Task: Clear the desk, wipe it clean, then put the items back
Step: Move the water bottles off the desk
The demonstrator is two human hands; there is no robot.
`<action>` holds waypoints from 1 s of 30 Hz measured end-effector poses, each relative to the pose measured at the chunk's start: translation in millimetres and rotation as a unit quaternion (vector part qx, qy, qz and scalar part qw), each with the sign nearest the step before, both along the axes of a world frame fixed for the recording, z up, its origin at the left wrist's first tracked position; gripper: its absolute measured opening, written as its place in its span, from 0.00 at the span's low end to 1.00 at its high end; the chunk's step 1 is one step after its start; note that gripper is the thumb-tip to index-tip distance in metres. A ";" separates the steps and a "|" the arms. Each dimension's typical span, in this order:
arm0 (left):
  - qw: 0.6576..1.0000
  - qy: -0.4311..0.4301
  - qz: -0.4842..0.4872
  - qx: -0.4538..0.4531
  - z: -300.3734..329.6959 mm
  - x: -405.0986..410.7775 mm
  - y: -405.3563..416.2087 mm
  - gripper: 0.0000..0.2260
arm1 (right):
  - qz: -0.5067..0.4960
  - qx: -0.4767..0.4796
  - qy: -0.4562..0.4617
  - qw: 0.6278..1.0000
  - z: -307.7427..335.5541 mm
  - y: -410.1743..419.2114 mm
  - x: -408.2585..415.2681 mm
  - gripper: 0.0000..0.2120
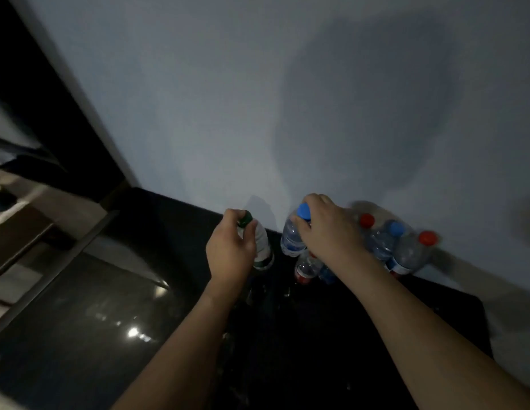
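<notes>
Both forearms were stretched over the dark surface [157,306]. A green-capped bottle [259,244], tilted, was gripped at its neck by the left hand [232,250]; a blue-capped bottle [293,235], roughly upright, was pinched beneath its cap by the right hand [329,232]. More bottles [402,247] were grouped just right, against the wall [228,99].

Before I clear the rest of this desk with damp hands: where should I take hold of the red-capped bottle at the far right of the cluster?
Grip the red-capped bottle at its neck just under the cap, coming down from above. It stands upright against the wall, with the blue-capped neighbour close on its left, so the body is likely crowded; the top stands free.
</notes>
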State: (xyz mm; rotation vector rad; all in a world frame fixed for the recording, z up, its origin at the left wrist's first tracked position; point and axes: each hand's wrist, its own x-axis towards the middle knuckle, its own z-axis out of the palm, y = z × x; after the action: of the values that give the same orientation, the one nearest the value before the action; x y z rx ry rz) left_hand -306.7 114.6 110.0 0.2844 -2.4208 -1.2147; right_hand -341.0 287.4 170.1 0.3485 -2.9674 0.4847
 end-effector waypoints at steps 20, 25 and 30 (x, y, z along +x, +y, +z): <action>0.887 0.093 0.446 -0.079 97.6 423.1 -272.9 0.08 | 0.388 -0.102 -0.020 0.916 63.1 -340.8 310.4 0.10; 0.853 0.095 0.507 -0.081 88.6 516.6 -373.3 0.08 | 0.421 -0.104 -0.067 0.899 50.2 -467.8 381.8 0.10; 0.846 0.068 0.521 -0.090 76.6 578.8 -464.5 0.08 | 0.453 -0.112 -0.119 0.876 43.4 -571.1 431.4 0.10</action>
State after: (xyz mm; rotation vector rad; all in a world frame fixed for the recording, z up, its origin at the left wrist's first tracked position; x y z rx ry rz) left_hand 272.1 -350.0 186.6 1.2027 -1.7336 -0.4642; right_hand 90.5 -283.6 213.5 1.7756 -2.7177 0.9914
